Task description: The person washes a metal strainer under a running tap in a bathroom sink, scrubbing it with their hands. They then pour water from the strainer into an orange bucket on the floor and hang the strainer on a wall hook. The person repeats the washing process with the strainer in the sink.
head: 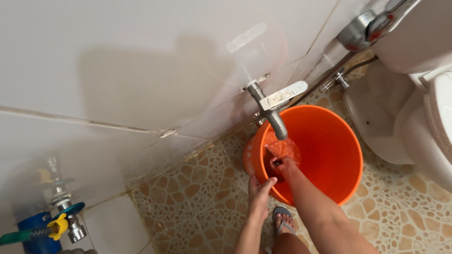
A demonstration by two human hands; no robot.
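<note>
Orange bucket (329, 155) rim in left grip (260, 189), right hand (281, 165) inside

Orange plastic bucket (325, 155): round, upright on the pebble-pattern floor, directly under the wall tap (274, 106), just left of the toilet base. Small orange scoop/mug (282, 149) is inside the bucket at its left rim, right below the tap spout, tilted, wet. Bucket interior otherwise looks mostly unfilled.
</note>
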